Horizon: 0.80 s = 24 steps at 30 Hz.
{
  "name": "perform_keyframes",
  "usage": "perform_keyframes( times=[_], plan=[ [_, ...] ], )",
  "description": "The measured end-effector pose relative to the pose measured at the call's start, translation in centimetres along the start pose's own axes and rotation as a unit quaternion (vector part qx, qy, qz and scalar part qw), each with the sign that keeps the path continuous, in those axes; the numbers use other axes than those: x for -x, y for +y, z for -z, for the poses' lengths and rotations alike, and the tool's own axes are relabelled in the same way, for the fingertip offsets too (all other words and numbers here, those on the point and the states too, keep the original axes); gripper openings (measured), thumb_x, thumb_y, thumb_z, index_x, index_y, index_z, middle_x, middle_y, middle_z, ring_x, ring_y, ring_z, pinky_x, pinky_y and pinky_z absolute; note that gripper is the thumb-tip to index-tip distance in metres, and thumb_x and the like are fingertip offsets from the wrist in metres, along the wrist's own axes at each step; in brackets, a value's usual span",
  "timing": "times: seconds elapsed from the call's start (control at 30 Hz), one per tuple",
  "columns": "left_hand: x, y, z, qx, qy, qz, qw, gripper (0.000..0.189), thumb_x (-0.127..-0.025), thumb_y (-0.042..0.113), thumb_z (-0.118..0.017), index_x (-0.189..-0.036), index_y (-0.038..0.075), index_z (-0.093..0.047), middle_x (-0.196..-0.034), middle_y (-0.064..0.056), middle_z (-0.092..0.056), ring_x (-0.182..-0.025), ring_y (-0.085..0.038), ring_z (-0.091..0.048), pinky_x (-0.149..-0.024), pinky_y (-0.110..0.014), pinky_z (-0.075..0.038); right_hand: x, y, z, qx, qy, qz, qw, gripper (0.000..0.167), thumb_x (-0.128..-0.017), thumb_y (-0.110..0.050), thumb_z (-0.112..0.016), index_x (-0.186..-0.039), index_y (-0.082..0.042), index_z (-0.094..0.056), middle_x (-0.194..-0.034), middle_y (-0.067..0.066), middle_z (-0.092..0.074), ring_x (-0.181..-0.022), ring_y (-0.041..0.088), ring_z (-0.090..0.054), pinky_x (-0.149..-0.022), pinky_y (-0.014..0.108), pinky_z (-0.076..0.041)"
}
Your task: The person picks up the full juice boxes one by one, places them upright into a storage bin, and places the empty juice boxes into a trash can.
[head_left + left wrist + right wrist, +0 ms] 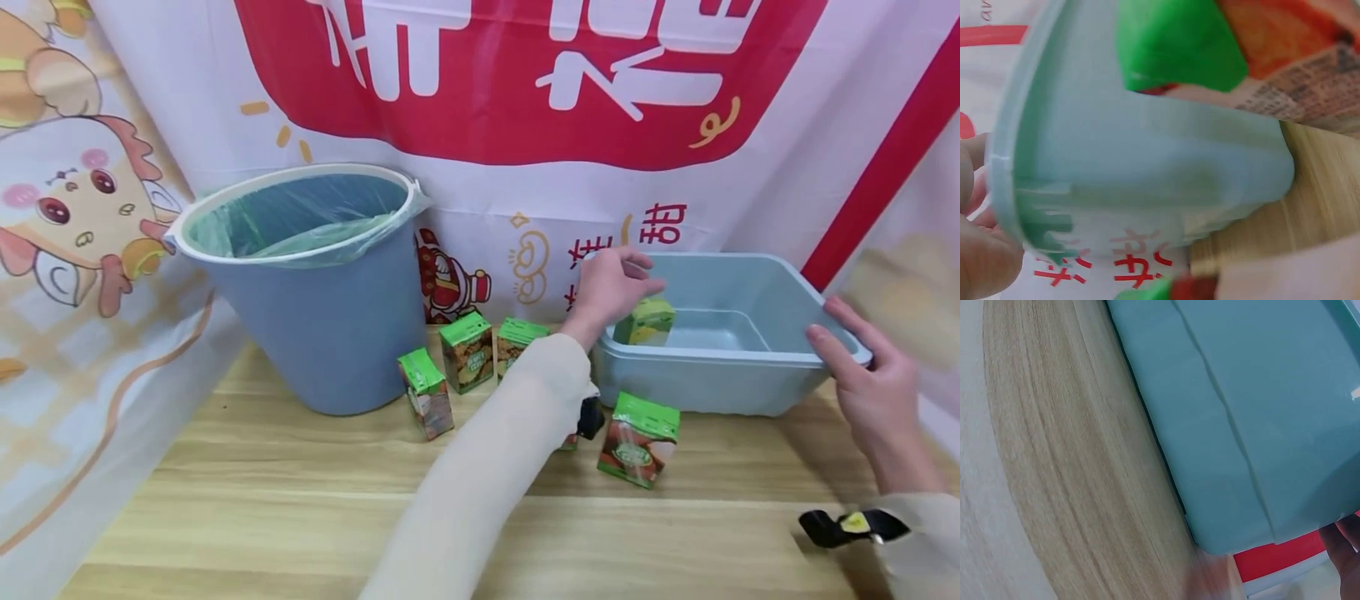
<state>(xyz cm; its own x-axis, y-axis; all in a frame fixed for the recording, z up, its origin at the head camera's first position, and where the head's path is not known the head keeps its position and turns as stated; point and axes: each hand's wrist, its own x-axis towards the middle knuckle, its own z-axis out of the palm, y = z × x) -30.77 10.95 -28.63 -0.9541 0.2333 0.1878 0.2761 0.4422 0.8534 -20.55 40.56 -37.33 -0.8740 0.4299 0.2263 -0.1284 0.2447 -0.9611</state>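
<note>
A light blue plastic basin stands at the right of the table. Inside its left end is a small green-and-yellow carton. My left hand is above that carton at the basin's left rim, its fingers reaching over the inside. The left wrist view shows those fingers beside the rim, partly cut off. At the basin's right end my right hand holds the rim, with the thumb on the near side. Just in front of the basin sits a green-topped carton with a brown and red front.
A blue bin with a clear liner stands at the left. Between bin and basin are more small cartons, one partly hidden by my left arm. A printed cloth hangs behind the wooden table.
</note>
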Motion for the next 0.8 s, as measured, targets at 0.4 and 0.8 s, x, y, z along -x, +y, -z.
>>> perform_keyframes(
  times=[0.4,0.8],
  plan=[
    [3.3,1.1,3.2,0.106,0.019,-0.001,0.9941,0.031,-0.092,0.030,-0.084,-0.120,0.020,-0.074,-0.106,0.005,-0.077,-0.098,-0.007,-0.069,-0.077,-0.023,-0.058,0.2,0.5,0.3,-0.016,0.004,0.008,0.9998,0.059,-0.101,-0.019,-0.073,-0.157,-0.020,-0.054,-0.162,-0.021,-0.050,-0.144,-0.005,-0.044,-0.086,-0.004,-0.044],
    [6.6,-0.4,7.3,0.150,0.049,-0.027,0.9872,0.028,-0.094,0.027,-0.083,-0.119,0.020,-0.075,-0.111,0.002,-0.077,-0.101,-0.013,-0.071,-0.089,-0.032,-0.060,0.1,0.0,0.2,0.002,-0.014,-0.007,0.9999,0.059,-0.103,-0.026,-0.070,-0.159,-0.028,-0.050,-0.169,-0.022,-0.039,-0.143,-0.001,-0.041,-0.085,-0.004,-0.044]
  ],
)
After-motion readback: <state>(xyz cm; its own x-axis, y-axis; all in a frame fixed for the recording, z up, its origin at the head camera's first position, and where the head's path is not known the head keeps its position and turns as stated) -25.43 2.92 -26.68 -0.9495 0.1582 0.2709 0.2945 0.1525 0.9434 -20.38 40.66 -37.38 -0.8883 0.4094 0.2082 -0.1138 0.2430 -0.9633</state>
